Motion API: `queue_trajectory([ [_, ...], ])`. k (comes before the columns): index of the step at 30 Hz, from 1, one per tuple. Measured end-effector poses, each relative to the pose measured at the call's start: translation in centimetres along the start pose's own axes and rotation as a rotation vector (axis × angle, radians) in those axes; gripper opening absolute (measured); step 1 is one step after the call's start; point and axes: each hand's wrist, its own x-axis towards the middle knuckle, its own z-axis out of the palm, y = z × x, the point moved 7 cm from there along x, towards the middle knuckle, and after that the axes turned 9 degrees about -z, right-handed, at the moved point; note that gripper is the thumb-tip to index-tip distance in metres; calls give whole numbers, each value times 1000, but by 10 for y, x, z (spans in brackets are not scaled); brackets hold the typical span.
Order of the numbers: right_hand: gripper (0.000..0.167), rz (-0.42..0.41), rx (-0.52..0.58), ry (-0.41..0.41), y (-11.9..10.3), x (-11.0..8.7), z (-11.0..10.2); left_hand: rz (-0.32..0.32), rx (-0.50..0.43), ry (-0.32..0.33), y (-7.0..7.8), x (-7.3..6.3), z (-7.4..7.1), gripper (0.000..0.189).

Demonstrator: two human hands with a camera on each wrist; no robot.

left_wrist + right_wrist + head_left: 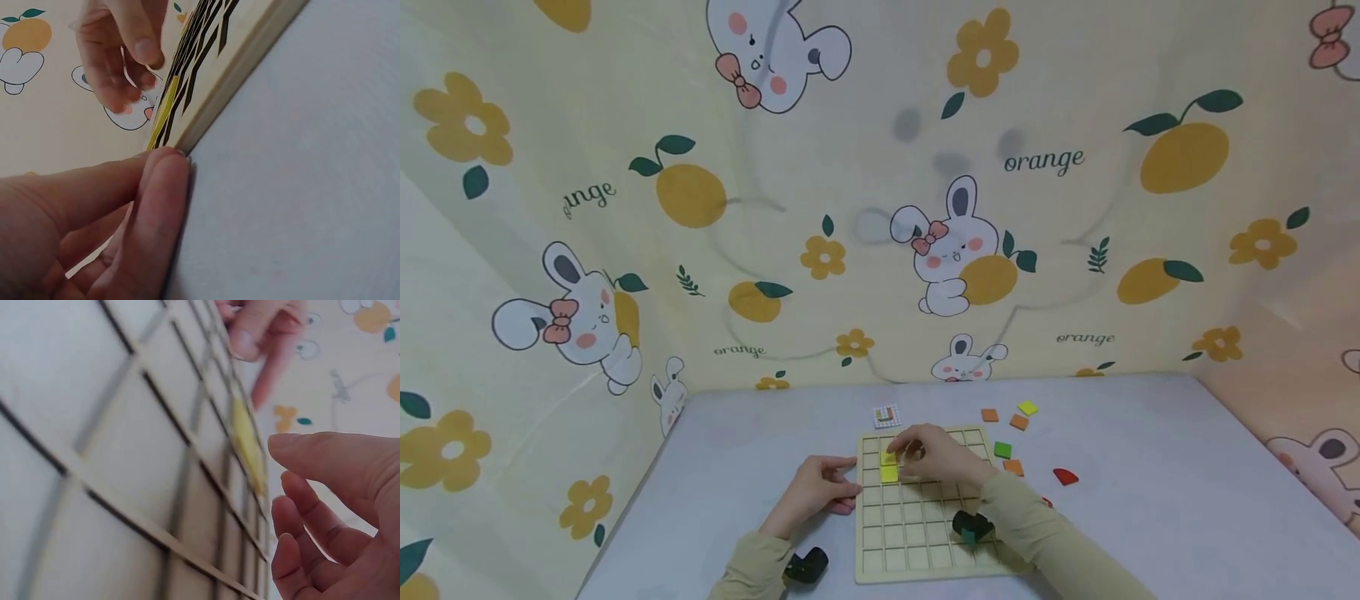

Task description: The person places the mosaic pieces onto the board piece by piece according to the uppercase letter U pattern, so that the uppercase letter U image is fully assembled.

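Observation:
A pale wooden grid board (925, 533) lies on the table. Two yellow square tiles (889, 474) sit in its upper left cells, one behind the other. My left hand (820, 487) is at the board's left edge, fingertips touching the rim, as the left wrist view also shows. Over the tiles hovers my right hand (936, 457), its fingers loosely bent. In the right wrist view, the right hand's thumb and fingers (331, 456) stand apart with nothing between them, beside the yellow tiles (247, 447). The right hand partly hides the rear tile in the head view.
Right of the board lie orange tiles (1013, 467), a green tile (1003, 450), a yellow tile (1027, 407) and a red quarter-circle piece (1065, 477). A small patterned card (887, 416) lies behind the board. A printed cloth (865, 275) encloses the table.

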Motion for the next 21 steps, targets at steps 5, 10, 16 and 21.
queue_trajectory([
  [5,29,-35,5,23,-4,-7,-26,-16,5,12,-1,1,0,57],
  [10,29,-46,-11,75,-5,-18,-58,-19,7,12,-3,3,0,57],
  [16,33,-50,-65,113,5,-31,-94,-21,-1,16,-3,4,0,57],
  [21,36,-6,-75,138,23,-46,-116,-37,-5,18,-5,5,0,57],
])
